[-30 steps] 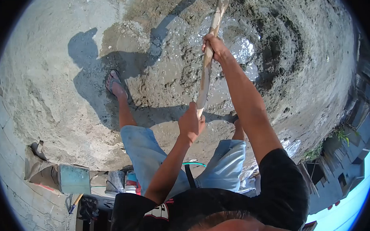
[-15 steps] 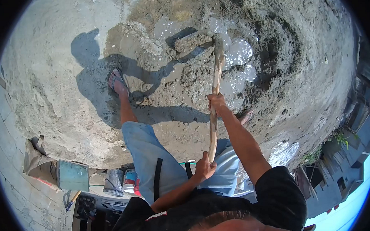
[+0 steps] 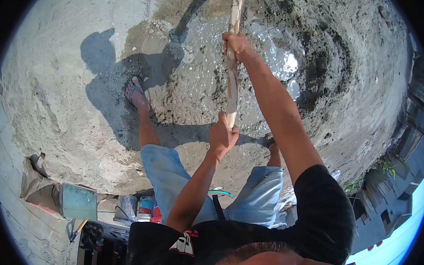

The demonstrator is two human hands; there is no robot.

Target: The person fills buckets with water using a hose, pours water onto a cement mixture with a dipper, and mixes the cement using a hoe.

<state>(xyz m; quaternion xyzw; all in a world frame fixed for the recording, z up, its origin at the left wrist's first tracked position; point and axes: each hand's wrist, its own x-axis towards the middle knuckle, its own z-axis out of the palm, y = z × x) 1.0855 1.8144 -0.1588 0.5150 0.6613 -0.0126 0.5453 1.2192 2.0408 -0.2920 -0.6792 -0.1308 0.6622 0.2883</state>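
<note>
Both my hands grip the long wooden handle of a hoe (image 3: 232, 86). My left hand (image 3: 224, 135) is wrapped round its near end, at about knee height in the picture. Further up the shaft, my right hand (image 3: 237, 45) is closed round it with the arm stretched out. The hoe's head lies beyond the top edge, out of sight. Beneath the handle spreads wet grey mortar (image 3: 200, 69), shiny with water and lumpy.
My sandalled left foot (image 3: 136, 92) stands at the mix's left edge. A ridge of damp sandy material (image 3: 334, 63) curves round the right side. Behind me are a glass-sided box (image 3: 78, 201), several containers and a yellow-handled tool (image 3: 79, 230).
Both hands have moved forward and up the picture with the hoe. Its head, earlier in the mortar with a clump, has left the view. A puddle now shows where it was.
</note>
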